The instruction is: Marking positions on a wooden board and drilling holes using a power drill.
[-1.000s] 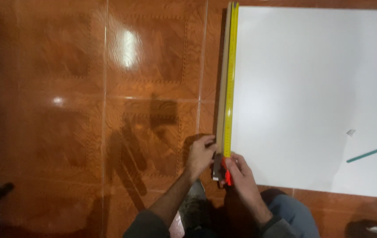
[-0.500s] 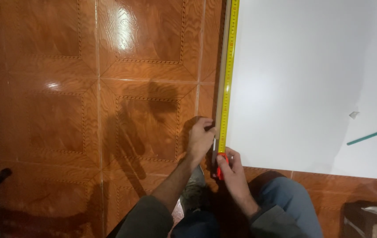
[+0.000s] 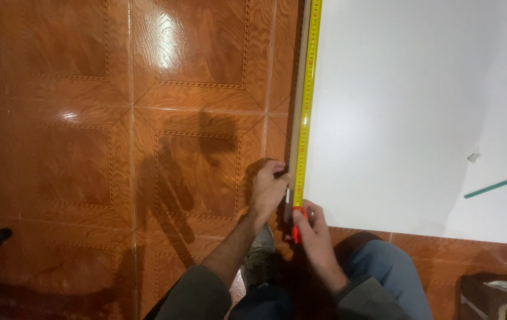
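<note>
Yellow measuring tape (image 3: 305, 101) runs from twelve o'clock down along the left edge of a large white sheet (image 3: 419, 112) lying on glossy brown wood-pattern floor tiles (image 3: 146, 118), with a pale straight strip (image 3: 296, 106) lying just beside the tape on its left. At about six o'clock the left hand (image 3: 269, 191) is curled, fingertips pressing on the lower end of the strip and tape. Just beside it, toward five o'clock, the right hand (image 3: 312, 228) is closed around a small red tool (image 3: 296, 228) (a cutter, by the look of it, though the blade is hidden) set at the sheet's near left corner.

To do this well, I judge the left hand should bear down firmly so strip and tape cannot slide, with fingers kept clear of the cutting side, and the tool should ride snug against the straight edge in one steady stroke.

Over at three o'clock a green pencil (image 3: 494, 186) lies on the sheet, well apart from both hands, with a small white scrap (image 3: 472, 157) near it.
</note>
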